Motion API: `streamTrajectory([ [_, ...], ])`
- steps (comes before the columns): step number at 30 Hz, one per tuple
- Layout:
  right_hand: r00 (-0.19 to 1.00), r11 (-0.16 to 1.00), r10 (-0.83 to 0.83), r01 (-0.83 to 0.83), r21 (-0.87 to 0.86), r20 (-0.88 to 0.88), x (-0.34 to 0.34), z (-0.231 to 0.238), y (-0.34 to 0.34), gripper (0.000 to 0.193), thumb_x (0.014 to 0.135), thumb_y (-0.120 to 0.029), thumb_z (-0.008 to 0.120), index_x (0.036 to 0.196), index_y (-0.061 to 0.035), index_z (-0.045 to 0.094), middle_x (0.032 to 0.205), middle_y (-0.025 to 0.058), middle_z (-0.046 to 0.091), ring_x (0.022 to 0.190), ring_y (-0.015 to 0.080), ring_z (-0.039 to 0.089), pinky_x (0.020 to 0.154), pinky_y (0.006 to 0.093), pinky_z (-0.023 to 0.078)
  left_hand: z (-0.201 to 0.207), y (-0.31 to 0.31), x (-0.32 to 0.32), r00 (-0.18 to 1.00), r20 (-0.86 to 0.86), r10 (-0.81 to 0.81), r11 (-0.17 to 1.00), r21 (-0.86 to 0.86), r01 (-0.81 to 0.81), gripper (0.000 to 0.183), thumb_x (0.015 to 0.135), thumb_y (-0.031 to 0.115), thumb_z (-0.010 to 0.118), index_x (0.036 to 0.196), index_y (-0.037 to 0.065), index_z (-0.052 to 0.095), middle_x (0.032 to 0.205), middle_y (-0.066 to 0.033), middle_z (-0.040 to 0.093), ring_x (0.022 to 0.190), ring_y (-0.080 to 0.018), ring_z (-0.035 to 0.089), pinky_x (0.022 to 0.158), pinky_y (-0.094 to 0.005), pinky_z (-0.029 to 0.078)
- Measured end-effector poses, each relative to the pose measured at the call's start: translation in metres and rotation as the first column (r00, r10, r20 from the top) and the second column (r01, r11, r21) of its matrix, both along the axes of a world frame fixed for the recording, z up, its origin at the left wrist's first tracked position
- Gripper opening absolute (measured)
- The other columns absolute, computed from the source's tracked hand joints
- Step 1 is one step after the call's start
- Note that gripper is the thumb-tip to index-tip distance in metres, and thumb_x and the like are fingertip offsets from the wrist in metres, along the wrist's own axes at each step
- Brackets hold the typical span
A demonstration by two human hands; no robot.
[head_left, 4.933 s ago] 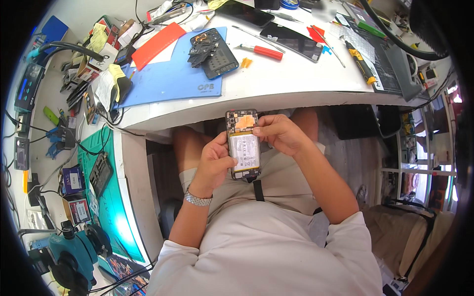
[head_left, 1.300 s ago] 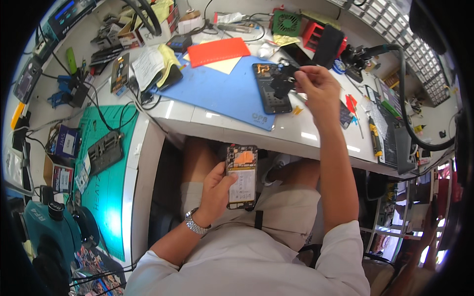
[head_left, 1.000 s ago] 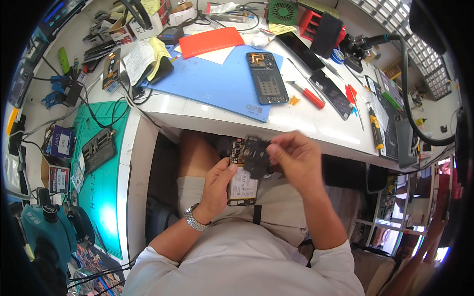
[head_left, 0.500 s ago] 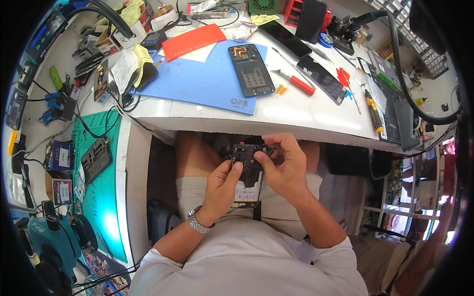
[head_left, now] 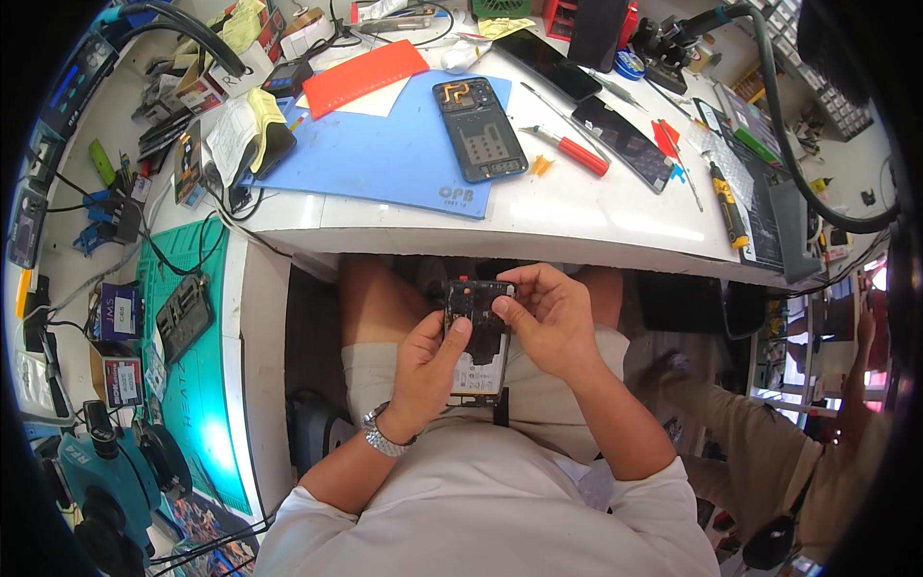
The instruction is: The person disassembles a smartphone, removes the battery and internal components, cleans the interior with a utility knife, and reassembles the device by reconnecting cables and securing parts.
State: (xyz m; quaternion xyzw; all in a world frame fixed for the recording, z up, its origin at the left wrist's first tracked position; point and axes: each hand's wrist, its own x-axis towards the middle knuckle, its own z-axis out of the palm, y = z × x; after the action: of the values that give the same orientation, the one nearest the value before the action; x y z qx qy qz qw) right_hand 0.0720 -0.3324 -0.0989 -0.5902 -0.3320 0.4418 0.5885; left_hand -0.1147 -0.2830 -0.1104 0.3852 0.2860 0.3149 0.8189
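Note:
An opened phone (head_left: 479,348) is upright in my hands above my lap, its black inner parts at the top and its pale battery lower down. My left hand (head_left: 431,363) grips the phone's left side, with the thumb on the inner face and the other fingers hidden behind. At the upper right corner of the phone, my right hand (head_left: 550,322) has its thumb and index finger closed on the edge. A small red part shows on the top edge. Beyond, on the bench, a phone back housing (head_left: 480,132) with an orange flex cable lies on a blue mat (head_left: 365,159).
The white bench edge (head_left: 538,245) runs just beyond my hands. On it lie a red-handled tool (head_left: 583,160), dark phone screens (head_left: 625,144) and a yellow-handled screwdriver (head_left: 729,207). A teal microscope (head_left: 111,481) stands at left. Another person's leg (head_left: 731,413) is at right.
My right fingers have drawn in against the phone's upper right corner, and the phone has shifted slightly left. The other person's leg has come further into view at right.

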Motion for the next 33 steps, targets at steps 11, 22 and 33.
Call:
streamTrajectory([
  [11,0.996,0.998,0.038,-0.034,0.059,-0.078,-0.002,0.0,0.002,0.026,0.096,0.006,0.076,0.12,0.0026,0.069,0.102,0.0061,0.072,0.09,0.0087,0.067,0.083,0.0248,0.059,0.004,0.0,-0.005,0.998,-0.063,0.018,0.997,0.078,-0.013,0.028,0.107,0.006,0.068,0.133,-0.004,0.065,0.12,-0.0062,0.075,0.106,-0.0072,0.068,0.093,-0.0261,0.056],
  [22,0.987,0.997,0.017,-0.028,0.071,0.163,0.01,0.002,-0.002,0.028,0.093,-0.001,0.083,0.119,-0.0006,0.073,0.116,0.0077,0.073,0.1,0.0107,0.068,0.083,0.0259,0.055,0.004,0.007,-0.008,0.998,-0.018,0.052,0.995,-0.08,-0.053,0.028,0.104,0.003,0.068,0.131,-0.003,0.065,0.121,-0.0114,0.077,0.104,-0.0139,0.075,0.092,-0.0314,0.061],
  [33,0.846,0.982,0.026,-0.12,0.144,0.532,0.008,0.027,-0.01,0.03,0.08,0.0,0.09,0.104,-0.0036,0.073,0.129,0.0128,0.069,0.098,0.0155,0.065,0.083,0.0293,0.054,0.007,0.006,-0.01,0.997,0.031,0.068,0.994,-0.085,-0.065,0.028,0.104,0.004,0.068,0.131,-0.003,0.066,0.122,-0.0119,0.077,0.104,-0.0144,0.075,0.092,-0.0313,0.062],
])
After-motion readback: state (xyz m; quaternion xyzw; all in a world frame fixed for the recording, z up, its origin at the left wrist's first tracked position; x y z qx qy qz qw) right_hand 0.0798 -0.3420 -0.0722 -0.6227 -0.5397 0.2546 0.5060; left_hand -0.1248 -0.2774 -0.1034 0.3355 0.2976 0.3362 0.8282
